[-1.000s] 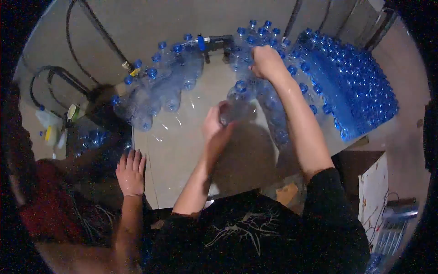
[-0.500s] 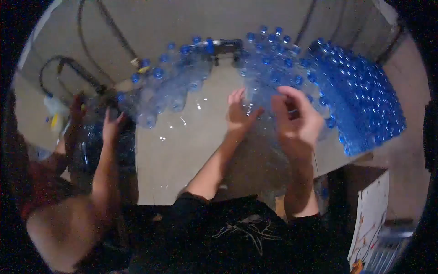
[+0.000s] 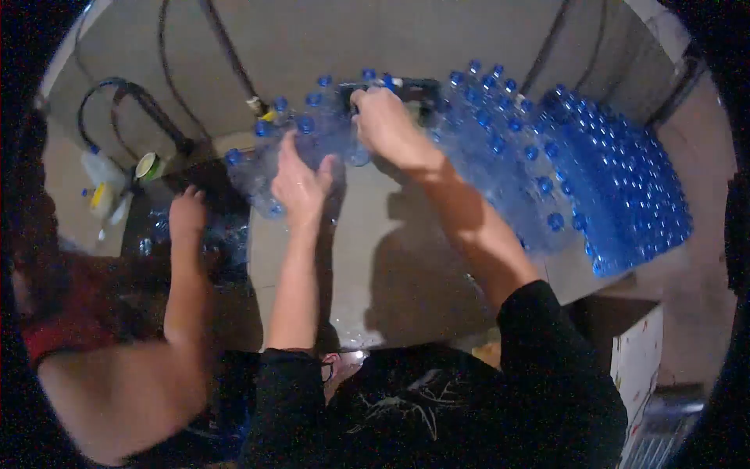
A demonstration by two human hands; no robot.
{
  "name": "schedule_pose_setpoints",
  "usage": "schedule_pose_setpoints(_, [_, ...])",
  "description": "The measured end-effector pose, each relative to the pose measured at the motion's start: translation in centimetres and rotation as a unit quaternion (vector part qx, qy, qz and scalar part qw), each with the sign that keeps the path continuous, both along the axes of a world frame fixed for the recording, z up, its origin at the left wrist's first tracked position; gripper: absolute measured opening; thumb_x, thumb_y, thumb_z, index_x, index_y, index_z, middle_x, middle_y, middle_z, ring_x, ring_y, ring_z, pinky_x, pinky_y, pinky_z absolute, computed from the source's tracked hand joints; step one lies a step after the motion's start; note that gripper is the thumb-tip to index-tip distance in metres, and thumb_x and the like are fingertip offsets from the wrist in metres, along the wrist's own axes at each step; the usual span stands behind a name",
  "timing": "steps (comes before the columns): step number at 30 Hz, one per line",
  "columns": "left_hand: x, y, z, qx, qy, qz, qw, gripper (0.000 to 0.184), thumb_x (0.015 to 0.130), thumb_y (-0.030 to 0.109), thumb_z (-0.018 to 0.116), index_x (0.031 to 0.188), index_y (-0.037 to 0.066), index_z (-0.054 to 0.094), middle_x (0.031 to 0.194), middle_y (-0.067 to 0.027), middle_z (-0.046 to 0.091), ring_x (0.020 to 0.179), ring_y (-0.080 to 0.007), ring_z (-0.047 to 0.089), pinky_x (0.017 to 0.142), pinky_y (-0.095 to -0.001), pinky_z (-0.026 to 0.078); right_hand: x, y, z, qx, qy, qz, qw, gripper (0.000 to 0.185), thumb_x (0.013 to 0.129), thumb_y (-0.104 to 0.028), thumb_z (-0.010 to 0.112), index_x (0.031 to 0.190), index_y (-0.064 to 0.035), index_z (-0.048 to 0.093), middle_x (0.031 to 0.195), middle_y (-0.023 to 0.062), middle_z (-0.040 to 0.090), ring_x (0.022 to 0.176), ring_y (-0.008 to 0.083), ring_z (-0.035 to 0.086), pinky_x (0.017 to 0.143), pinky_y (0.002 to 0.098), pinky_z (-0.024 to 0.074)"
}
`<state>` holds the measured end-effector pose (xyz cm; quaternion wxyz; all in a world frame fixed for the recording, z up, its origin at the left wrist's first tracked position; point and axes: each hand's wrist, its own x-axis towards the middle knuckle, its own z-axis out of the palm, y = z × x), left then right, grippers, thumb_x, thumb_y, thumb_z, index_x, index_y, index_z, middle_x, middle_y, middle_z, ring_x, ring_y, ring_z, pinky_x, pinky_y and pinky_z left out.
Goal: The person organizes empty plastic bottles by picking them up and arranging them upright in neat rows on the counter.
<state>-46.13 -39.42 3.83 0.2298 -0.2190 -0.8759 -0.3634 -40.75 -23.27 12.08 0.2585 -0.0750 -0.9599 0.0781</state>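
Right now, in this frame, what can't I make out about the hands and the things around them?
All in the head view:
- Right hand: its own back hides most fingertips and anything gripped.
- Left hand: contact with the bottles is unclear; blurred clear plastic overlaps behind it.
- Co-worker's hand: blur and darkness obscure the fingertips.
- Yellow-marked container: any writing is too small to read.

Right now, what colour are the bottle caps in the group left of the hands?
Blue; the caps show best in the current head view.
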Motion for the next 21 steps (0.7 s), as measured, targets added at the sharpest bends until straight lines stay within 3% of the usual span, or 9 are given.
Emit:
schedule_pose_setpoints(1, [0.5,-0.2,0.7,-0.012,-0.036,0.018,0.999,0.078,0.066,0.032,0.085,0.132,0.015,0.047,0.108,-0.0157,0.066,0.096,-0.0356,0.065,0.079,-0.0467,0.05,3.5,-0.8,0.8,-0.001,0.044,0.012,0.999,0.023,0.076,-0.01,0.069,0.096,0.0023,0.065,0.092,0.0247,0.065,0.091,0.0417,0.063,0.081,0.0464,0.0507])
schedule_pose_setpoints(3, [2.9,-1.3,1.9,-0.026,-0.099,-0.03,0.994,0.077,0.063,0.033,0.086,0.129,0.014,0.051,0.106,-0.0146,0.066,0.092,-0.0328,0.065,0.077,-0.0445,0.05,9.8,-0.9,1.3,-0.033,0.082,0.01,0.996,0.024,0.076,-0.009,0.069,0.097,0.0015,0.065,0.094,0.0239,0.065,0.09,0.0407,0.063,0.08,0.0465,0.0504])
schedule_pose_setpoints(4, [4.3,-1.9,2.7,-0.035,-0.128,-0.053,0.99,0.076,0.062,0.034,0.087,0.128,0.014,0.052,0.105,-0.0141,0.067,0.09,-0.0313,0.066,0.076,-0.0433,0.051,13.2,-0.4,0.3,-0.184,0.126,0.044,0.974,0.024,0.077,-0.009,0.069,0.097,0.0013,0.065,0.094,0.0235,0.065,0.09,0.0407,0.063,0.08,0.0463,0.0503])
schedule_pose_setpoints(6, [7.7,-2.6,3.0,-0.021,-0.17,-0.129,0.977,0.078,0.059,0.029,0.089,0.127,0.012,0.055,0.101,-0.0107,0.068,0.083,-0.0254,0.065,0.075,-0.0384,0.052,18.5,0.6,0.1,-0.25,0.096,0.008,0.963,0.024,0.077,-0.01,0.069,0.098,0.0013,0.065,0.095,0.0231,0.066,0.091,0.0407,0.063,0.081,0.0456,0.0501])
schedule_pose_setpoints(8, [10.5,-2.5,2.3,0.046,-0.143,-0.203,0.968,0.078,0.057,0.025,0.089,0.127,0.012,0.056,0.102,-0.0091,0.068,0.081,-0.0239,0.064,0.076,-0.0368,0.052,22.0,0.9,2.5,-0.088,-0.065,-0.126,0.986,0.025,0.077,-0.01,0.069,0.099,0.0018,0.065,0.095,0.0231,0.066,0.092,0.0406,0.063,0.082,0.0445,0.05])
schedule_pose_setpoints(11, [13.5,-0.9,2.1,0.0,-0.166,-0.267,0.949,0.075,0.055,0.02,0.09,0.123,0.012,0.06,0.105,-0.0086,0.068,0.084,-0.0238,0.064,0.079,-0.0357,0.052,22.8,3.0,2.5,-0.036,-0.091,-0.166,0.981,0.03,0.078,-0.011,0.07,0.104,0.0021,0.064,0.099,0.0235,0.066,0.094,0.0407,0.062,0.084,0.0438,0.0499])
schedule_pose_setpoints(17, [19.7,4.4,0.5,0.061,-0.172,-0.411,0.893,0.069,0.059,0.01,0.087,0.123,0.014,0.062,0.11,-0.0075,0.061,0.096,-0.0204,0.06,0.081,-0.0334,0.053,24.5,5.2,2.3,-0.05,0.027,-0.14,0.989,0.043,0.078,-0.016,0.074,0.116,0.0006,0.062,0.106,0.0218,0.067,0.09,0.0361,0.065,0.081,0.0411,0.0515])
schedule_pose_setpoints(20, [22.9,7.0,0.5,0.109,-0.209,-0.388,0.891,0.074,0.059,0.011,0.089,0.126,0.014,0.059,0.111,-0.0063,0.054,0.098,-0.0212,0.058,0.076,-0.033,0.055,29.7,3.6,4.5,-0.029,0.18,-0.124,0.975,0.04,0.079,-0.017,0.075,0.114,0.0009,0.064,0.102,0.0164,0.07,0.082,0.0239,0.067,0.074,0.033,0.0528])
schedule_pose_setpoints(21, [23.7,7.7,0.3,0.125,-0.224,-0.379,0.889,0.075,0.059,0.012,0.089,0.127,0.014,0.057,0.112,-0.0064,0.054,0.098,-0.0209,0.058,0.075,-0.0328,0.055,32.0,2.5,5.7,-0.106,0.182,-0.15,0.966,0.037,0.08,-0.016,0.075,0.112,0.0004,0.065,0.099,0.013,0.07,0.08,0.0181,0.065,0.071,0.0295,0.0516])
